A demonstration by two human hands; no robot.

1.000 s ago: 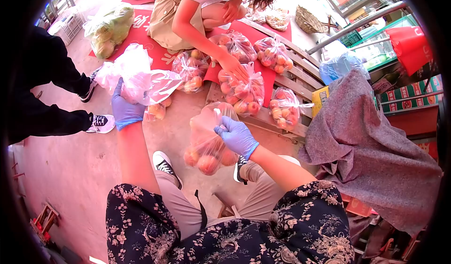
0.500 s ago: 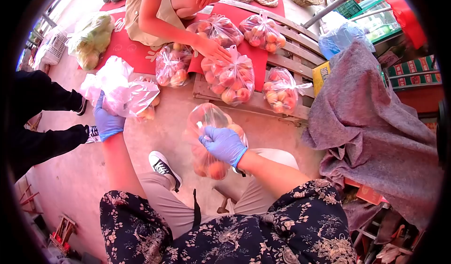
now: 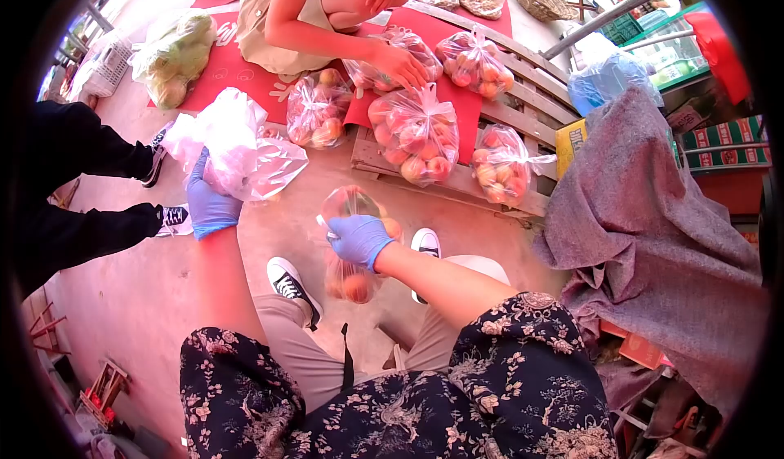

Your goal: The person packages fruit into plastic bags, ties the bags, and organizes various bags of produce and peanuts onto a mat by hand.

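My left hand (image 3: 212, 198), in a blue glove, is closed on a bunch of white plastic bags (image 3: 224, 136), whose thin film spreads out to the right. My right hand (image 3: 357, 240), also gloved in blue, grips the gathered upper part of a clear plastic bag of peaches (image 3: 353, 283). That bag hangs above the floor between my knees; the hand covers part of it. Ahead, tied bags of peaches stand on a red mat and wooden pallet, the largest bag (image 3: 416, 136) nearest the pallet's front edge. Another person's hand (image 3: 400, 65) rests over the bags there.
A wooden pallet (image 3: 380, 163) lies ahead, partly under a red mat (image 3: 245, 91). A bag of green vegetables (image 3: 173, 59) sits at far left. Someone in black trousers (image 3: 106, 144) stands at my left. Grey cloth (image 3: 653, 247) drapes over things at right.
My right hand has moved left with the bag of peaches, closer to my left hand. The camera view has shifted left, and my right shoe now shows.
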